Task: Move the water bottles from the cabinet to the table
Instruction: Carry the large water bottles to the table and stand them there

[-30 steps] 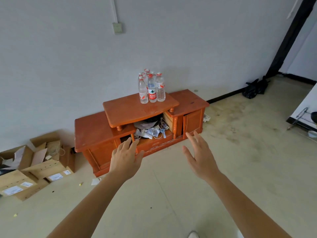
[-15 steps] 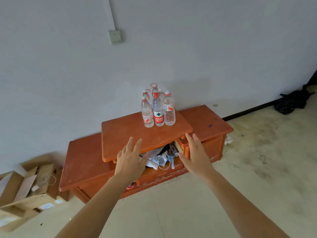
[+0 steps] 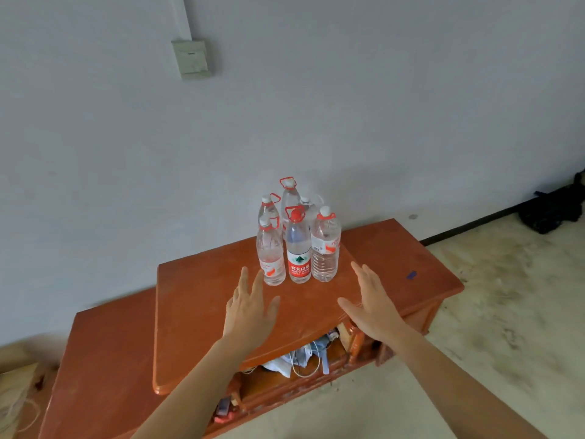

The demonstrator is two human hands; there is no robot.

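At the far left, a cardboard box sat on the floor beside the low orange-brown wooden cabinet. Higher up on the wall was a pale switch box. Your left hand was stretched out over the cabinet's raised middle top, fingers straight and slightly spread, holding nothing. Its fingertips were just beside the left front bottle, and you could not tell whether they touched it. The water bottles stood upright in a tight cluster at the back of that raised top, near the wall, clear with red carry loops. The middle front bottle wore a red label, with the right front bottle just beside it. Your right hand reached forward to the right of the cluster, palm turned inward, fingers extended and empty, apart from the bottles. Beneath the raised top, an open shelf held loose clutter with white cords. A small blue mark lay on the cabinet's right section, and a black bag sat on the floor at the far right.
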